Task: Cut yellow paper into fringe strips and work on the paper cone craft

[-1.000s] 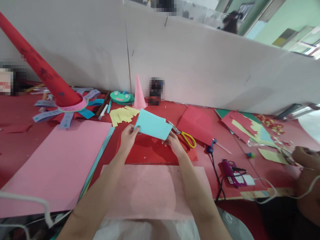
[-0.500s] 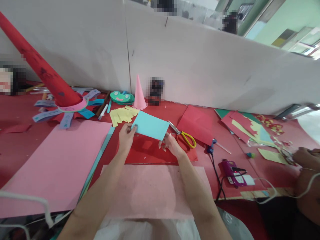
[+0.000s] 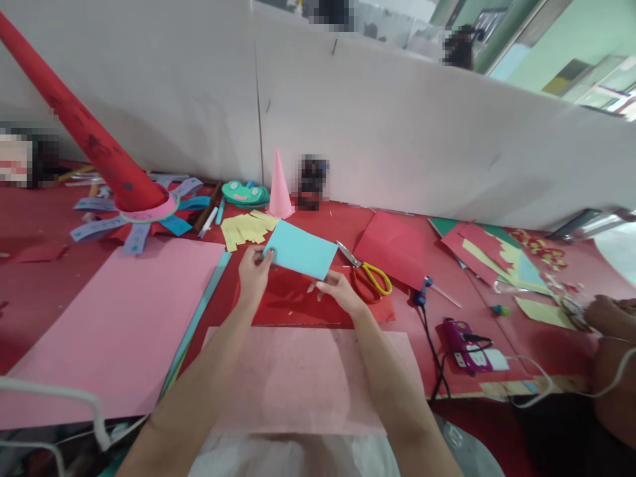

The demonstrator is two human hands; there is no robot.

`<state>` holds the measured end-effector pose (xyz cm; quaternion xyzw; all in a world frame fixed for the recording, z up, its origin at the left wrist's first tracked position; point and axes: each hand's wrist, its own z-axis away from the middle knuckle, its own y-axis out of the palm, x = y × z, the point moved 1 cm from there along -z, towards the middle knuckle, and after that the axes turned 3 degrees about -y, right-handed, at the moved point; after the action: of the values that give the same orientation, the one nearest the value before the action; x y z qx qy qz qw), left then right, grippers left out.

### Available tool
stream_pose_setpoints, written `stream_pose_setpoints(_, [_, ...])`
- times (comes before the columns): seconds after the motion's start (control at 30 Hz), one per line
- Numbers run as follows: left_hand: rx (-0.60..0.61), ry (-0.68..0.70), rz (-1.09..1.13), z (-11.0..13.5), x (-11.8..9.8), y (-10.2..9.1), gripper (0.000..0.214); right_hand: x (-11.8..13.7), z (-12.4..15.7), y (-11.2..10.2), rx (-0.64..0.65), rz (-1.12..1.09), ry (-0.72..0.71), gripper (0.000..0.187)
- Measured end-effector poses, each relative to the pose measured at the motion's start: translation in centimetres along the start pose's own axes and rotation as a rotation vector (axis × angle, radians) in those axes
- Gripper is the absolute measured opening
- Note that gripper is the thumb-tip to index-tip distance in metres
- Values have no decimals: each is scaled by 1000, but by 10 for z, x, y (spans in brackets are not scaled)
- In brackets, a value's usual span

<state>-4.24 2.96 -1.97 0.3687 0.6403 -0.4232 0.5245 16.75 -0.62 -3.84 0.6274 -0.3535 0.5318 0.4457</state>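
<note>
A light blue paper rectangle [image 3: 301, 250] is held above a red sheet [image 3: 298, 301] in the middle of the table. My left hand [image 3: 254, 273] pinches its left corner. My right hand [image 3: 336, 291] grips its lower right edge with the fingers under it. Both hands are closed on the paper. Yellow-handled scissors [image 3: 366, 269] lie just right of my right hand.
Large pink sheets [image 3: 114, 324] lie at the left and near me. A red cone [image 3: 89, 142], a small pink cone [image 3: 279, 185], yellow strips [image 3: 246, 228] and a frog mask [image 3: 244, 193] stand near the white partition. A glue gun [image 3: 467, 341] with cables and another person's hand [image 3: 609, 315] are at the right.
The blue paper has tilted flatter and dropped slightly. My right hand has shifted left along its lower edge. The other person's hand at the right moved a little.
</note>
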Motion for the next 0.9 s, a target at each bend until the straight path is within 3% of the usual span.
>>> stream_pose_setpoints(0.1, [3, -2, -6, -1, 2, -1, 22, -2, 0, 3, -61, 37, -3, 30])
stream_pose_setpoints(0.37, [18, -10, -8, 4, -4, 2, 22, -6, -6, -5, -349, 109, 67, 39])
stream_pose_setpoints(0.57, [33, 4, -31, 6, -10, 2, 21, -5, -7, -5, -349, 149, 77, 41])
stream_pose_setpoints(0.9, [29, 19, 8, 2, 0, 3, 22, 1, -8, -3, -373, 84, 43, 39])
